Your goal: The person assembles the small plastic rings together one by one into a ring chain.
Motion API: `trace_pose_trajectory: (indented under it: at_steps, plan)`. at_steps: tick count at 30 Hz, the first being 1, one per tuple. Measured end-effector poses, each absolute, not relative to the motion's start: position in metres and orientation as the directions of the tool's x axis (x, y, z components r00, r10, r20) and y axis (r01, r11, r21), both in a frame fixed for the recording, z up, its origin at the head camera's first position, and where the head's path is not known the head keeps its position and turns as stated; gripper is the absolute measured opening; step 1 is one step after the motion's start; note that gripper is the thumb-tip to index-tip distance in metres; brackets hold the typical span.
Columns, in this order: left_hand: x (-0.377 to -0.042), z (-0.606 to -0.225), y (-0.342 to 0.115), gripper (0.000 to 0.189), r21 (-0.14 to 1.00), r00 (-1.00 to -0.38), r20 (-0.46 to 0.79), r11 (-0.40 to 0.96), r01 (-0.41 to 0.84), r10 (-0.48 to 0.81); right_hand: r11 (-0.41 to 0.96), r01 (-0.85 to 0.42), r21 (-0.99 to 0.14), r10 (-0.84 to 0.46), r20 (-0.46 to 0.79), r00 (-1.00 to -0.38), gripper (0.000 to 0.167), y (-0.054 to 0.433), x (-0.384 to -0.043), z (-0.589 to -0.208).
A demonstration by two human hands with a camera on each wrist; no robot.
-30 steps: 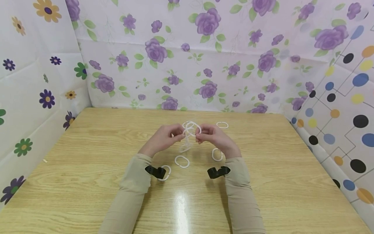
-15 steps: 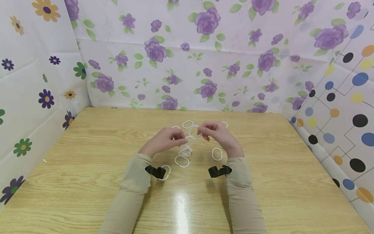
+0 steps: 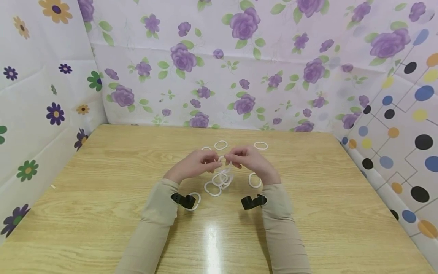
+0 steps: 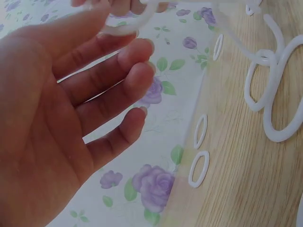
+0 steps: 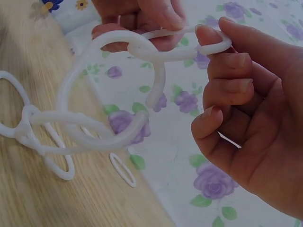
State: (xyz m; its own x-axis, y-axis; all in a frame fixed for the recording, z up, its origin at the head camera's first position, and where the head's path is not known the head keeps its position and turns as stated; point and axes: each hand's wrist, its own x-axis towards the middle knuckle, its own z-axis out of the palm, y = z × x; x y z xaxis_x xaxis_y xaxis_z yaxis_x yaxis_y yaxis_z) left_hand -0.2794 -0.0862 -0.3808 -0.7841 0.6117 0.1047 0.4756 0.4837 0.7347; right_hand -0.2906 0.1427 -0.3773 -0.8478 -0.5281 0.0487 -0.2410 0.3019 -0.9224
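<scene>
Both hands meet above the middle of the table, working on one white plastic chain link (image 5: 180, 56). My left hand (image 3: 196, 165) pinches one side of this oval link between thumb and fingers. The fingers of my right hand (image 3: 251, 161) pinch its other end, where a small gap shows. Threaded through the held link hangs a larger-looking white link (image 5: 64, 94), its split visible low on its right side. From it, several more joined links (image 5: 31, 127) dangle as a chain. In the left wrist view, that hand's palm (image 4: 38, 118) faces the camera and its lower fingers are loosely bent.
Loose white links lie around the hands: one far right (image 3: 261, 145), one far middle (image 3: 220, 145), one near the right wrist (image 3: 254, 180), others nearer. The wooden table (image 3: 328, 213) meets patterned cloth walls (image 3: 219, 76). A small pale scrap (image 3: 53, 187) lies left.
The chain has been lowered from in front of the hands and now hangs beneath them. My right hand moved left, closer to my left hand; the fingers now hold a link at the chain's end.
</scene>
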Motion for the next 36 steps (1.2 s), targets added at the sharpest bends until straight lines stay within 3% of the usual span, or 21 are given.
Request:
trace_pose_trajectory:
  at_steps: [12, 17, 24, 31, 36]
  plan:
    - [-0.281, -0.381, -0.088, 0.021, 0.710, -0.798, 0.122, 0.510, 0.486, 0.590, 0.329, -0.289, -0.899, -0.556, 0.063, -0.829, 0.029, 0.149, -0.297, -0.387]
    - [-0.283, -0.381, -0.088, 0.021, 0.710, -0.817, 0.133, 0.521, 0.474, 0.561, 0.454, -0.295, -0.841, -0.547, -0.002, -0.837, 0.023, 0.157, -0.296, -0.388]
    - [-0.282, -0.380, -0.090, 0.015, 0.722, -0.834, 0.143, 0.520, 0.457, 0.533, 0.617, -0.402, -0.677, -0.563, -0.024, -0.826, 0.019, 0.176, -0.297, -0.396]
    - [-0.279, -0.378, -0.091, 0.017, 0.727, -0.829, 0.142, 0.512, 0.458, 0.541, 0.757, -0.317, -0.572, -0.487, -0.170, -0.857, 0.032, 0.191, -0.296, -0.405]
    - [-0.279, -0.378, -0.090, 0.014, 0.724, -0.828, 0.141, 0.514, 0.460, 0.543, 0.773, -0.269, -0.574, -0.467, -0.229, -0.854, 0.027, 0.192, -0.297, -0.409]
